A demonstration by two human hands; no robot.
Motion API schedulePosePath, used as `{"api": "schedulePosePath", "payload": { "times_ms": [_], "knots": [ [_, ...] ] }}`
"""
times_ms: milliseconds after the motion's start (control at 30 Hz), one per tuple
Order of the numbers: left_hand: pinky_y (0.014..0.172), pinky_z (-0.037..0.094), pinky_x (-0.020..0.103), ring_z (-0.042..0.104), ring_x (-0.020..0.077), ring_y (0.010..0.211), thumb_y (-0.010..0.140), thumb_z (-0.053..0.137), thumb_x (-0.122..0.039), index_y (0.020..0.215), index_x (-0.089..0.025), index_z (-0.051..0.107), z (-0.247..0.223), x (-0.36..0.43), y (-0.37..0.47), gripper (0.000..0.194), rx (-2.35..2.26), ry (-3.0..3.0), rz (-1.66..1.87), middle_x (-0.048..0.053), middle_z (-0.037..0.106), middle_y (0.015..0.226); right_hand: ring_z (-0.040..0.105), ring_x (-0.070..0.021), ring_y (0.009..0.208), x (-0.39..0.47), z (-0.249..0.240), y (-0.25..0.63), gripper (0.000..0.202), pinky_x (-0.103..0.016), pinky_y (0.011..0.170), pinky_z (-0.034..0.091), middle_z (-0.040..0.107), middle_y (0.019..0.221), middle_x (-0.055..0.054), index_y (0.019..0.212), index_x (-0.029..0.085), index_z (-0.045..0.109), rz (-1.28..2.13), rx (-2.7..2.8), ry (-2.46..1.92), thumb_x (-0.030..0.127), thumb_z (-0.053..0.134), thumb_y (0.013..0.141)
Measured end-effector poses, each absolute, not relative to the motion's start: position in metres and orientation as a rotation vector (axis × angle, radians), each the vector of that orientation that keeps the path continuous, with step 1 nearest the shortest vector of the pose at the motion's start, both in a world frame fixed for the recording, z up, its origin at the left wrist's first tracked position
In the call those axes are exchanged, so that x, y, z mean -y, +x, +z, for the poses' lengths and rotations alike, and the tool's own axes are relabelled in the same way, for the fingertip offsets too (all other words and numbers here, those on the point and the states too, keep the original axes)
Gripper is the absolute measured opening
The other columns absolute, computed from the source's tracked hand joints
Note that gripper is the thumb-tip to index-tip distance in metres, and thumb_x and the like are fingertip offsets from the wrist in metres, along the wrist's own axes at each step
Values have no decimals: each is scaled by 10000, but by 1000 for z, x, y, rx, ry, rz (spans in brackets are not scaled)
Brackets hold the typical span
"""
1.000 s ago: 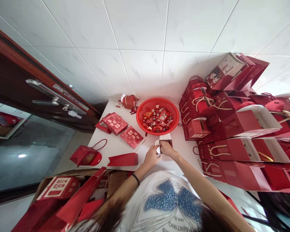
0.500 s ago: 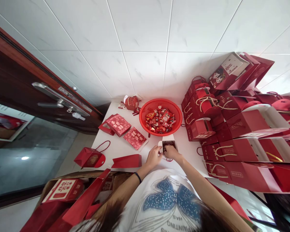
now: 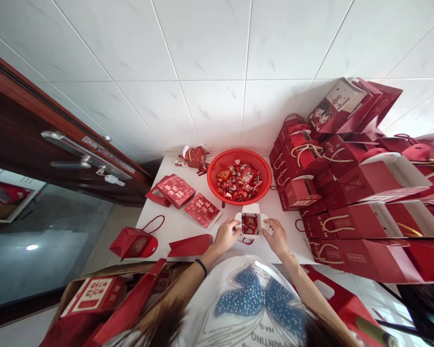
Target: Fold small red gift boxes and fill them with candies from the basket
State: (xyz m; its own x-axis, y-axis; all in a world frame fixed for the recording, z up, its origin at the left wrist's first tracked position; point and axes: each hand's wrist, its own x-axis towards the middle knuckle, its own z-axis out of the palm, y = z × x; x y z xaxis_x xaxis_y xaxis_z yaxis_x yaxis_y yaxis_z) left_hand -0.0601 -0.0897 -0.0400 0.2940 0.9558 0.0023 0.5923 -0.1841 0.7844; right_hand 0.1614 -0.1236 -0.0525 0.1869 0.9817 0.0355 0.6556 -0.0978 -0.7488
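Note:
A small open candy box [image 3: 257,227] stands on the white table in front of me, its white flaps spread and red-wrapped candies [image 3: 249,224] lying inside. On its left side, my left hand [image 3: 227,234] is closed on the edge with thumb and fingers. My right hand [image 3: 278,237] has curled thumb and fingers at the right flap, gripping it. A thin red handle [image 3: 248,241] shows at the box's near side. Just beyond is a red plastic basket [image 3: 212,185] holding many wrapped candies.
Red patterned cards or boxes [image 3: 202,210] and a flat red box [image 3: 190,245] lie to the left, beside a red handled box [image 3: 133,242]. Stacked red gift boxes [image 3: 365,224] fill the right side. A carton [image 3: 67,296] of red boxes stands below left, near a door [image 3: 75,159].
My right hand has come out of the box and moved to its right flap. The candies inside now show. My left hand stays at the left side.

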Motion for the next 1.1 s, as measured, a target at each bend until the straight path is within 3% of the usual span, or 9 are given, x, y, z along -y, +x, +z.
{"api": "schedulePosePath", "payload": {
  "times_ms": [100, 267, 400, 500, 600, 667, 900, 1033, 1100],
  "knots": [
    [819, 558, 340, 685, 211, 864, 790, 649, -143, 904, -193, 718, -40, 85, -62, 143, -1372, 1866, 712, 57, 705, 909, 659, -225, 842, 130, -53, 161, 336, -379, 792, 558, 703, 1045, -109, 1071, 190, 695, 780, 1467, -1797, 348, 551, 812],
    [943, 529, 357, 667, 210, 1031, 770, 644, -117, 970, -203, 693, -36, 63, -53, 223, -1345, 1779, 836, 64, 703, 1081, 637, -242, 1095, 140, -49, 171, 504, -401, 944, 527, 675, 1223, -91, 1222, 219, 656, 922, 1603, -1626, 232, 569, 726],
    [877, 547, 335, 683, 185, 922, 733, 579, -25, 959, -186, 666, -38, 51, -44, 291, -1370, 1616, 765, 51, 724, 1001, 595, -271, 1187, 144, -52, 177, 596, -439, 1019, 483, 643, 1285, -99, 1282, 227, 614, 933, 1653, -1621, 287, 682, 693],
    [825, 554, 300, 676, 167, 868, 651, 565, 31, 1014, -185, 657, -45, 59, -46, 432, -1373, 1555, 681, 31, 718, 964, 644, -265, 1062, 143, -57, 175, 548, -417, 934, 523, 665, 1235, -113, 1228, 207, 627, 922, 1556, -1693, 389, 708, 717],
    [715, 559, 261, 661, 149, 782, 618, 577, 27, 1241, -196, 596, -51, 74, -54, 661, -1368, 1446, 564, 19, 698, 941, 659, -219, 853, 140, -59, 169, 476, -372, 823, 547, 696, 1130, -101, 1153, 193, 638, 940, 1465, -1744, 436, 677, 745],
    [705, 558, 259, 659, 155, 798, 622, 581, 15, 1313, -200, 576, -51, 81, -58, 723, -1329, 1439, 521, 32, 689, 968, 648, -207, 820, 138, -59, 165, 448, -361, 807, 542, 700, 1101, -89, 1132, 197, 635, 961, 1448, -1741, 440, 658, 755],
    [1029, 482, 371, 605, 249, 1160, 711, 646, -103, 1096, -206, 744, -39, 90, -62, 411, -1191, 1762, 483, 96, 600, 1214, 630, -257, 1034, 133, -63, 160, 501, -405, 903, 512, 654, 1217, -127, 1216, 176, 576, 926, 1460, -1716, 393, 616, 766],
    [1098, 431, 411, 541, 310, 1276, 667, 783, -247, 1191, -198, 703, -40, 95, -62, 532, -1122, 1840, 332, 125, 539, 1334, 655, -204, 856, 138, -71, 157, 638, -373, 785, 549, 593, 1329, -155, 1397, 185, 453, 879, 1462, -1715, 368, 598, 804],
    [1112, 417, 424, 504, 330, 1319, 628, 822, -279, 1257, -199, 663, -42, 96, -64, 654, -1074, 1852, 292, 140, 487, 1412, 655, -187, 811, 141, -73, 155, 586, -368, 771, 558, 600, 1318, -149, 1388, 192, 471, 857, 1496, -1705, 361, 571, 835]
  ]
}}
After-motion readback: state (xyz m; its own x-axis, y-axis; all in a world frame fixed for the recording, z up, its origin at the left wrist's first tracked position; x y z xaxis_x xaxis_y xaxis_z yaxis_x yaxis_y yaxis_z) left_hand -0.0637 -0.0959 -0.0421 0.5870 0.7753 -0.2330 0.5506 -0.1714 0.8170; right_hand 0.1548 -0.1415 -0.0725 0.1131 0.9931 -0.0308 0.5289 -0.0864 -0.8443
